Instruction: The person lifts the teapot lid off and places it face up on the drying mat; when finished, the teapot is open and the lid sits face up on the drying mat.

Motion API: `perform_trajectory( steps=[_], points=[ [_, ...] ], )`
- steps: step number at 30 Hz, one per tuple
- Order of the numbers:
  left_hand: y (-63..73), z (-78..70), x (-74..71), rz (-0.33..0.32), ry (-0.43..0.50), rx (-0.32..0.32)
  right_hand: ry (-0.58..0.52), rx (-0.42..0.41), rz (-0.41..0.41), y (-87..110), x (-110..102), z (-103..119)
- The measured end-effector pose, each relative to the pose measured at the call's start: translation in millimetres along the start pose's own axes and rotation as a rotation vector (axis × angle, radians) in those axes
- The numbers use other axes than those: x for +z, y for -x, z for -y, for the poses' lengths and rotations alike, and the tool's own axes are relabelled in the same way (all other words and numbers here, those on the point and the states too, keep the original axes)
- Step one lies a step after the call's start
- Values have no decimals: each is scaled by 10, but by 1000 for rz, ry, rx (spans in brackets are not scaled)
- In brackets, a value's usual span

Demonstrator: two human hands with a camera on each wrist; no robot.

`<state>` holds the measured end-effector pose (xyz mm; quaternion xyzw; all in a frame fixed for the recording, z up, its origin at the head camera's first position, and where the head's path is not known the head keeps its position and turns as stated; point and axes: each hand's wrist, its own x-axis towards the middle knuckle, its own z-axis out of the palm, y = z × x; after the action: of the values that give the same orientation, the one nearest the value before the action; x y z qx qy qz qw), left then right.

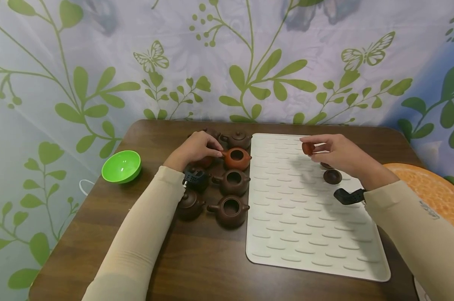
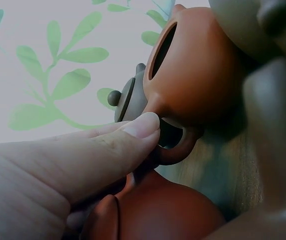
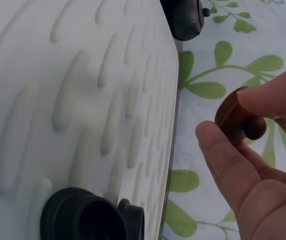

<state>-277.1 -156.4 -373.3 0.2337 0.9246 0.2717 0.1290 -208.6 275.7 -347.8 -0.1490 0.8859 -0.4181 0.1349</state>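
My left hand (image 1: 196, 148) pinches the handle of an orange-red clay teapot (image 1: 237, 159), whose top opening is bare. In the left wrist view the thumb presses on the handle (image 2: 175, 152), and a redder teapot (image 2: 158, 210) sits just below. Over the far right part of the white mat (image 1: 279, 234), my right hand (image 1: 337, 152) holds a small reddish teapot lid (image 3: 237, 116) by its edge between thumb and fingers, its knob showing. Beneath that hand, dark lids (image 1: 332, 176) lie upside down on the mat.
Two lidless dark brown teapots (image 1: 231, 211) stand nearer me, left of the mat. Lidded ones stand behind and to their left, including a dark teapot (image 1: 189, 205) partly under my left wrist. A green bowl (image 1: 121, 167) is at the left edge, an orange round thing (image 1: 419, 177) at right.
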Motion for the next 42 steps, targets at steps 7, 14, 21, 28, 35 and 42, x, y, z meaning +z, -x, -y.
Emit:
perform_trajectory(
  steps=[7,14,21,28,35,42],
  points=[
    [0,-14,-11,4,-1,-19,-17,-16,-13,50,-6,-49],
    [1,-8,-1,3,-1,-20,-30,46,-64,93,-36,-102],
    [5,-6,3,3,4,-19,15,131,-131,102,-94,-154],
    [18,-13,16,0,11,-16,7,146,-180,58,-103,-233],
    [20,-10,24,-1,17,-19,-3,172,-181,22,-144,-325],
    [25,-18,13,-1,13,-14,8,178,-210,-15,-160,-437]
  ],
)
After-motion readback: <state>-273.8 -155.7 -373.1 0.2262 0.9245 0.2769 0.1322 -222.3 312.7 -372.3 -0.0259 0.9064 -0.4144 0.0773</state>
